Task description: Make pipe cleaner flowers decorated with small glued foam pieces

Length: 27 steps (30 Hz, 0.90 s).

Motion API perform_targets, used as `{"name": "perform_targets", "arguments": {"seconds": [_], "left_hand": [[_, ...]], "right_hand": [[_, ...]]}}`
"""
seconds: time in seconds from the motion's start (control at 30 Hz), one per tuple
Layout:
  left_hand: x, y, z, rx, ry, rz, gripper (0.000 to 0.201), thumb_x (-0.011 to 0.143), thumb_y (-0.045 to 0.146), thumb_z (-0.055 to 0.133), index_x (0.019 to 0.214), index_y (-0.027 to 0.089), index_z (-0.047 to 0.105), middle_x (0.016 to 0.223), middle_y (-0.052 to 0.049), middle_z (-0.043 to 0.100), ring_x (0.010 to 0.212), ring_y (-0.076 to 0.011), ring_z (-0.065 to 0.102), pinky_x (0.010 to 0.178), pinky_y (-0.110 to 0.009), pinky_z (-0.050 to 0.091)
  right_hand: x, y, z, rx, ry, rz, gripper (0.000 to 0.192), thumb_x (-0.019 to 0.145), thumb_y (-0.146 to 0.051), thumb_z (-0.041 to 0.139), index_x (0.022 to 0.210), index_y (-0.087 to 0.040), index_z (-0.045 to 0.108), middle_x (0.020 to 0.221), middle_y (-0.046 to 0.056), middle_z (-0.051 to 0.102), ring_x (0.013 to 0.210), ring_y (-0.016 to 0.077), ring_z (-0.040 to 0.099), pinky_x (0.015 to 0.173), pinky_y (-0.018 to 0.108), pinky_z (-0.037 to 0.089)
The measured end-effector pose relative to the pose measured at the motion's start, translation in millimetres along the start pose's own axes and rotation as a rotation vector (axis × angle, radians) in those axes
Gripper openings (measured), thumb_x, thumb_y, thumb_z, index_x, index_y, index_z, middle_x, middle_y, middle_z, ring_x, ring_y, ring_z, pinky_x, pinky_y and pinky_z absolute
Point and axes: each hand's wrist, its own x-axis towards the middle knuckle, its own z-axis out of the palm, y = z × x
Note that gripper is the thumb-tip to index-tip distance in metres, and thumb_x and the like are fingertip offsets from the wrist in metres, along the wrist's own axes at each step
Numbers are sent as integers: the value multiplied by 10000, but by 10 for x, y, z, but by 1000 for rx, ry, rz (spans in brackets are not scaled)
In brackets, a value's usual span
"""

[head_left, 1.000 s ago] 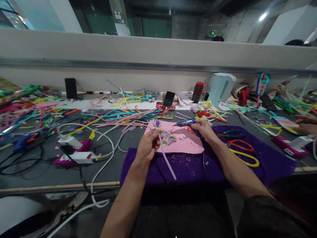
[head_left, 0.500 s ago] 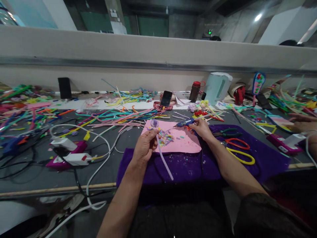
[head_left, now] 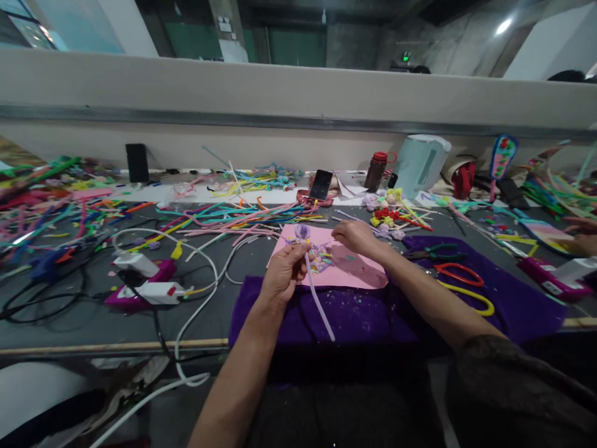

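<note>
Left hand (head_left: 283, 274) pinching purple flower stem (head_left: 318, 300), right hand (head_left: 354, 235) reaching for bits (head_left: 321, 256) on pink sheet (head_left: 361, 274), grip unclear. Flower head formed, trimming pending probably.

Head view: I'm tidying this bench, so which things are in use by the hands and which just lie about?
In use:
left hand holding the lilac pipe-cleaner flower
right hand over the pile of small coloured bits
pink sheet
purple cloth

Lying about:
scissors
phone
brown bottle
kettle
loose pipe cleaners
</note>
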Motion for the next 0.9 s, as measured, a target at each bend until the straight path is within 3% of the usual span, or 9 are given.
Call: {"name": "perform_targets", "arguments": {"seconds": [0.1,0.3,0.43,0.53,0.6,0.73,0.9], "left_hand": [[0,-3,-2,-2,13,-4,261,617,332,688,745,121,604,561,13,607,335,-19,419,302,-138,239],[-25,8,4,-14,-32,11,247,635,333,680,709,108,608,534,18,589,318,-11,390,298,-141,226],[-26,11,0,-40,-23,12,250,637,329,678,727,104,615,556,9,600,341,-15,413,312,-137,255],[-28,18,5,-41,-24,13,252,625,329,685,716,106,613,557,11,596,339,-14,401,307,-140,248],[-31,20,10,-32,-27,8,253,616,331,691,706,109,611,545,18,585,331,-11,384,301,-141,233],[-20,-6,2,-13,-37,-25,260,628,342,684,736,115,616,558,20,583,340,-6,388,302,-130,222],[24,-71,-16,35,-69,-51,260,641,355,677,739,123,616,538,26,568,333,-6,378,304,-131,227]], "right_hand": [[241,-134,71,-34,-104,-32,273,810,-281,441,959,-258,669,999,53,644,915,203,570,704,257,380],[407,-254,225,-27,-136,9,235,733,-286,522,875,-211,695,903,104,672,839,245,597,672,293,395],[442,-239,154,38,-98,27,213,732,-259,520,827,-163,683,894,124,671,824,242,596,652,285,395],[371,-180,49,119,-52,23,205,758,-228,480,849,-162,651,856,81,671,762,187,594,614,248,392],[252,-137,-8,295,-16,6,206,783,-230,448,865,-160,623,768,40,658,681,136,581,581,216,393],[-58,-118,-64,1073,30,2,192,744,-257,511,862,-136,603,656,2,593,550,94,522,491,199,381],[-270,-220,-68,1403,-2,34,211,665,-235,625,857,-149,630,686,-9,592,539,75,496,505,207,383]]}}
